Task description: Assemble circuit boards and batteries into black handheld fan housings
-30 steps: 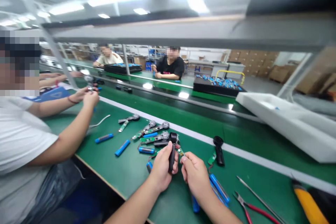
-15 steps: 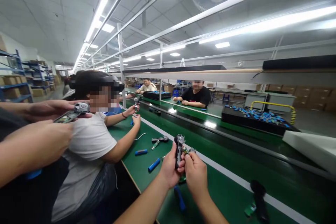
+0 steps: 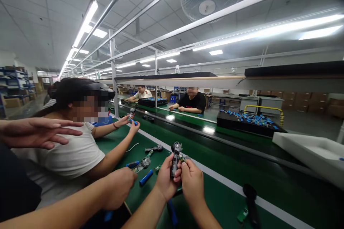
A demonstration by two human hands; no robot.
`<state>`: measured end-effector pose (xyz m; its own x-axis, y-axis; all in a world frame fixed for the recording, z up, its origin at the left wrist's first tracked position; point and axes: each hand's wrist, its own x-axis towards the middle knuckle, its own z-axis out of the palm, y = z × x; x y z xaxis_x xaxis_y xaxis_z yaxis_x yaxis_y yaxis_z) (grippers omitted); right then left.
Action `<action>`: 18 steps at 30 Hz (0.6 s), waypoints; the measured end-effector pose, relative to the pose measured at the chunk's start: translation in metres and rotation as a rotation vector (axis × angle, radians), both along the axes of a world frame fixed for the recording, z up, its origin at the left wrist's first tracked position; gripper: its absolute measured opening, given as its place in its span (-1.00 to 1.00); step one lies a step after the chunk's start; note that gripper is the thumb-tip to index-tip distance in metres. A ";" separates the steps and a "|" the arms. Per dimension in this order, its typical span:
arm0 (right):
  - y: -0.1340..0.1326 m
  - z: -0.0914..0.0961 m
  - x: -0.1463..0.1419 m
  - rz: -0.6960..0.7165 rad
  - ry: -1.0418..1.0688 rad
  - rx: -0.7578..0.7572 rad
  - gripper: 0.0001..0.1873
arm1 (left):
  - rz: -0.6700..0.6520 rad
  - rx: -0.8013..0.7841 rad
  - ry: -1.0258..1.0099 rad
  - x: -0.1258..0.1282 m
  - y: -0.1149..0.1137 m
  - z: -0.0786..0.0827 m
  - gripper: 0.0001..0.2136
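My left hand [image 3: 167, 178] is closed around a grey handle-shaped housing [image 3: 176, 161] with a round, clear-looking head, held upright. Right beside it, my right hand [image 3: 192, 182] pinches a small green circuit board [image 3: 182, 158], touching or close to the housing; its joining is hidden by the fingers. Below my hands a blue tool-like piece [image 3: 172, 213] lies on the green table [image 3: 215, 205]. To the left are a blue cylinder [image 3: 146, 178] and another grey housing [image 3: 154, 149]. A black handle shell [image 3: 251, 204] lies at right with a green board [image 3: 242, 214] by it.
From the left a co-worker's hand [image 3: 118, 186] reaches over the table at an opened housing [image 3: 145, 162]; their other hand [image 3: 40, 132] is spread. A seated person in white [image 3: 70, 150] works beside me. Across stand a black tray of blue parts [image 3: 244, 128] and a white foam tray [image 3: 306, 150].
The view has turned slightly right and up. The co-worker's lower hand has brought the opened housing down to the table, and their other hand has come off it. My grip looks the same.
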<state>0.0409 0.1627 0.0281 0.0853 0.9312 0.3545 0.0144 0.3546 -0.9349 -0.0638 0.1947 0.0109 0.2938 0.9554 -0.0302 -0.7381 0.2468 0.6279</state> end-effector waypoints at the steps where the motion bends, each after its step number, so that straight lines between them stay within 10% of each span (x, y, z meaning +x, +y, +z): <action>1: 0.000 0.000 0.001 0.000 0.002 -0.004 -0.67 | -0.005 0.004 0.005 0.001 0.001 0.000 -0.67; 12: 0.001 0.000 0.004 -0.016 -0.053 -0.005 -0.69 | 0.042 0.209 0.269 0.008 -0.003 0.000 -0.63; 18: 0.007 -0.012 0.008 -0.060 -0.273 0.096 -0.66 | -0.029 0.680 0.685 0.007 -0.030 0.064 -0.86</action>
<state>0.0485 0.1702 0.0164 0.0287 0.8885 0.4581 0.2849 0.4320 -0.8557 -0.0567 0.1651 0.0752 0.4423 0.8244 0.3532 -0.1580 -0.3161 0.9355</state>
